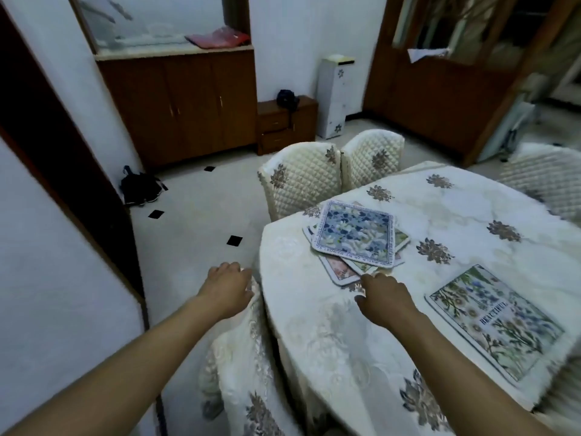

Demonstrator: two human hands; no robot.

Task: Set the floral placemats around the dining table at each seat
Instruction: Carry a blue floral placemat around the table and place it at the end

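Head view: a loose stack of floral placemats (355, 237), topped by a blue-and-white one, is seen near the table's (440, 215) edge; a single placemat (495, 319) printed "BEAUTIFUL" lies flat to its right. The right hand (385, 297) reaches to the stack's near edge, its grip hidden; the left hand (228, 286) is curled on a chair cover (248, 341)
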